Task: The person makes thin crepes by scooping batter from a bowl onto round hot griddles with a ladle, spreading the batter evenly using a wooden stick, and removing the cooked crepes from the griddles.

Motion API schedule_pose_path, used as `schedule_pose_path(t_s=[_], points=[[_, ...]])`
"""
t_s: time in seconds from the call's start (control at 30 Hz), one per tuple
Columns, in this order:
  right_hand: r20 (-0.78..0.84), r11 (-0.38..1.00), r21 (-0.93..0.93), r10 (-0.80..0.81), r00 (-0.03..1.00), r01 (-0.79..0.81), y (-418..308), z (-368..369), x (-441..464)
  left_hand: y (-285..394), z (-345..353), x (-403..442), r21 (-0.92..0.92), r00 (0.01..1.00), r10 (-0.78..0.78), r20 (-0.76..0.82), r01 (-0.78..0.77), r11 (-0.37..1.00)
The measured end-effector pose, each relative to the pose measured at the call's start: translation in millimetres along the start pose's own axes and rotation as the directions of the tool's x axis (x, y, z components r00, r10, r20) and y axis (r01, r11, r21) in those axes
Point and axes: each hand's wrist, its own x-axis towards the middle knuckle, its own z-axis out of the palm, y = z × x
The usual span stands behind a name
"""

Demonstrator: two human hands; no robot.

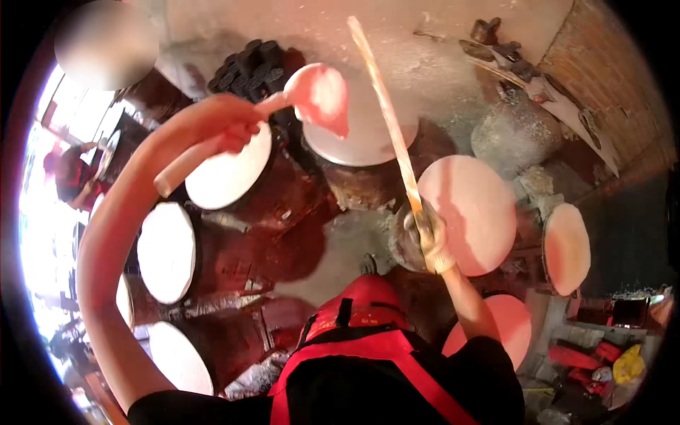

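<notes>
My left hand is closed round the wooden handle of a ladle, whose bowl is coated with pale, wet-looking stuff. The ladle hangs over the near part of a round griddle at the far middle. My right hand, in a pale work glove, grips the lower end of a long wooden stick that points up and away. Just beside that hand lies a round, pale-topped griddle, with a shadow across it. Another white round top is below my left forearm.
More round tops stand about me on drum-like bases, with one at left and one at right. Dark coal briquettes are piled at the back. A co-worker is at far left. Bags lie at lower right.
</notes>
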Motion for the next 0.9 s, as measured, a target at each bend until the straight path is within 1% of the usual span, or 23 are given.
schedule_pose_path(t_s=[0.03,0.07,0.1,0.13,0.2,0.27,0.3,0.33,0.37,0.4,0.43,0.47,0.5,0.53,0.6,0.63,0.67,0.7,0.73,0.77,0.8,0.83,0.9], points=[[0.020,1.000,-0.006,-0.021,1.000,0.021,-15.2,-6.6,27.8,18.2,3.3,30.4,0.229,0.991,0.120,-0.055,-0.105,0.968],[0.041,0.999,-0.012,-0.041,0.998,0.041,-29.9,-13.2,54.9,32.6,6.2,61.7,0.446,0.965,0.251,-0.081,-0.190,0.874],[0.056,0.982,-0.160,-0.092,0.994,0.100,-51.6,-18.0,81.2,50.1,10.8,87.0,0.462,0.963,0.270,0.021,-0.249,0.851],[0.080,0.940,-0.304,-0.135,0.988,0.153,-67.0,-21.6,106.4,63.2,14.6,111.1,0.621,0.942,0.334,0.044,-0.287,0.729],[0.078,0.839,-0.437,-0.324,0.943,0.324,-73.0,-20.9,155.9,78.0,29.7,155.3,0.792,0.923,0.384,-0.003,-0.232,0.564],[0.026,0.845,-0.419,-0.356,0.934,0.333,-55.5,-29.1,194.6,73.1,44.3,193.1,0.890,0.771,0.633,0.065,-0.332,0.312],[-0.016,0.850,-0.414,-0.365,0.931,0.326,-21.8,-36.7,216.1,69.8,48.4,205.4,0.845,0.784,0.612,0.103,-0.394,0.362],[-0.091,0.961,-0.275,0.007,0.996,-0.032,-41.8,-32.2,212.3,74.3,61.5,199.8,0.900,0.746,0.623,0.235,-0.409,0.149],[-0.152,0.910,-0.118,0.378,0.913,-0.397,-61.4,-28.1,209.4,67.9,65.6,216.5,0.885,0.746,0.620,0.242,-0.432,0.174],[-0.179,0.890,0.039,0.453,0.873,-0.454,-51.3,-24.8,200.8,51.5,70.0,232.2,0.873,0.753,0.614,0.235,-0.441,0.207],[-0.194,0.844,0.201,0.531,0.825,-0.497,-31.3,-24.7,192.6,34.7,70.7,253.5,0.844,0.758,0.629,0.171,-0.443,0.304],[-0.197,0.776,0.361,0.605,0.771,-0.516,-9.8,-21.2,181.7,17.8,71.3,273.3,0.804,0.765,0.635,0.109,-0.443,0.397],[-0.196,0.732,0.449,0.639,0.743,-0.511,13.7,-12.3,167.9,5.5,74.2,282.9,0.739,0.744,0.662,0.090,-0.495,0.456],[-0.195,0.686,0.533,0.669,0.717,-0.495,31.9,-0.7,153.6,0.0,79.7,288.1,0.650,0.817,0.576,0.043,-0.460,0.604],[-0.296,0.656,0.619,0.704,0.645,-0.432,43.9,38.5,134.8,-36.4,78.8,331.9,0.404,0.803,0.590,0.082,-0.568,0.717],[-0.357,0.667,0.635,0.701,0.618,-0.390,50.4,59.9,126.9,-46.1,80.4,342.1,0.312,0.823,0.563,0.074,-0.555,0.771],[-0.447,0.722,0.606,0.656,0.608,-0.333,62.5,80.5,123.1,-52.9,85.5,349.4,0.219,0.843,0.533,0.068,-0.534,0.816],[-0.576,0.824,0.499,0.546,0.608,-0.266,81.2,97.8,123.6,-59.3,88.3,358.3,0.126,0.863,0.501,0.064,-0.505,0.854],[-0.620,0.885,0.400,0.452,0.641,-0.237,111.5,107.9,118.6,-66.9,88.0,368.9,0.087,0.872,0.487,0.038,-0.489,0.868],[-0.769,0.974,-0.088,0.069,0.636,-0.211,161.7,113.4,121.7,-74.4,87.8,379.8,0.049,0.882,0.472,0.012,-0.472,0.880],[-0.764,0.928,-0.294,-0.085,0.640,-0.228,159.6,122.2,128.8,-81.3,87.1,392.7,0.010,0.889,0.457,-0.015,-0.457,0.889],[-0.740,0.837,-0.484,-0.236,0.629,-0.255,151.4,131.5,138.0,-85.6,85.4,402.5,-0.072,0.861,0.507,-0.048,-0.509,0.858],[-0.791,0.818,-0.392,-0.066,0.609,-0.420,132.1,139.6,154.3,-84.4,76.2,418.1,-0.219,0.861,0.498,-0.098,-0.507,0.834]])
